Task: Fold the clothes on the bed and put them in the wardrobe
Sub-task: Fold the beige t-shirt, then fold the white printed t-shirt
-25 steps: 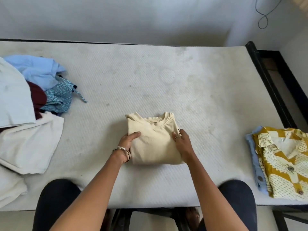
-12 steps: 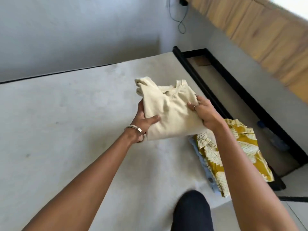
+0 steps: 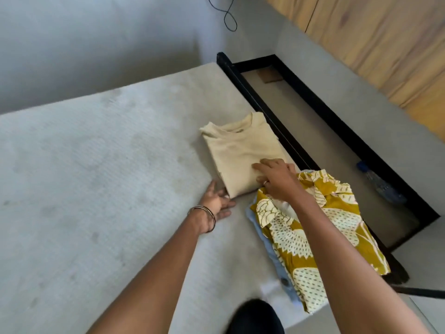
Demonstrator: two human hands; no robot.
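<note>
- Lowered from mid-air half a second ago, the folded cream cotton T-shirt [image 3: 240, 155] now lies flat on the pale grey mattress [image 3: 96, 177] of the bed, near its right edge and just beyond the stack of folded clothes.
- Right hand [image 3: 277, 179] rests on the near right corner of the T-shirt, fingers straight and spread, pressing down; a ring shows on one finger.
- Left hand [image 3: 216, 201] lies on the mattress at the T-shirt's near left corner, fingers loose and open, fingertips touching or tucked under the fabric edge; I cannot tell which. Thin metal bangles [image 3: 204, 216] circle the wrist.
- Just beside the right hand, the folded mustard-yellow shirt with a cream leaf print [image 3: 313, 232] sits on top of a folded light blue garment [image 3: 272, 251].
- Beyond the mattress runs the black bed frame [image 3: 313, 112], with a clear plastic bottle [image 3: 378, 182] on the floor inside it.
- Wood-grain panels [image 3: 385, 44] fill the upper right.
</note>
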